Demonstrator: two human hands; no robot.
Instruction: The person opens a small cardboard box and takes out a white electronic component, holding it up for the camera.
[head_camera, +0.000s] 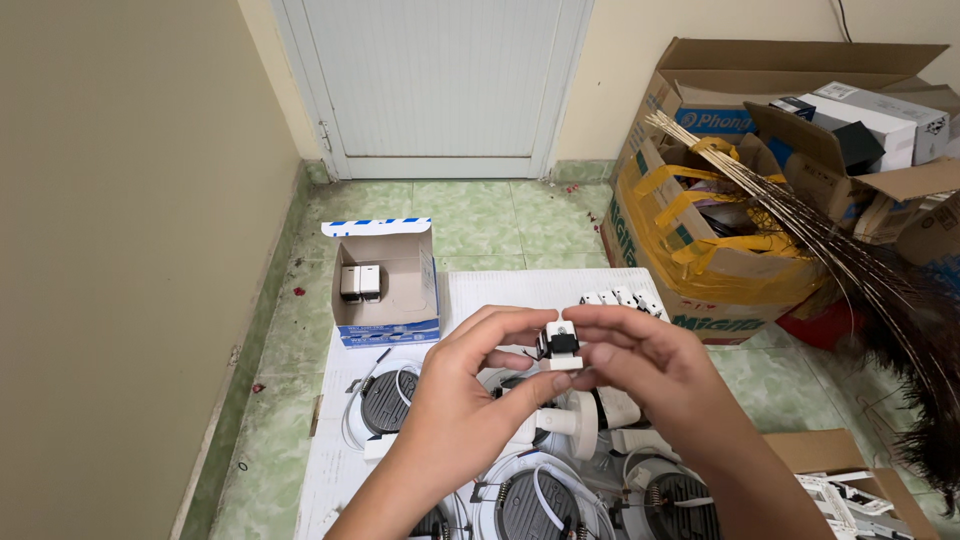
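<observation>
Both hands meet over the white board (500, 290) on the floor. My left hand (470, 380) and my right hand (650, 365) pinch one small white and black switch module (560, 347) between their fingertips, held up in front of me. A row of similar white switch modules (625, 298) lies on the board just beyond the hands. To the left stands an open small blue and white box (385, 285) with two modules upright inside.
Round recessed lamps (385, 400) with black backs and white wires lie below the hands. Large open cardboard boxes (720, 250) full of packages stand at right, with a bundle of thin sticks (800, 215). A white door (435, 80) is ahead; a beige wall runs along the left.
</observation>
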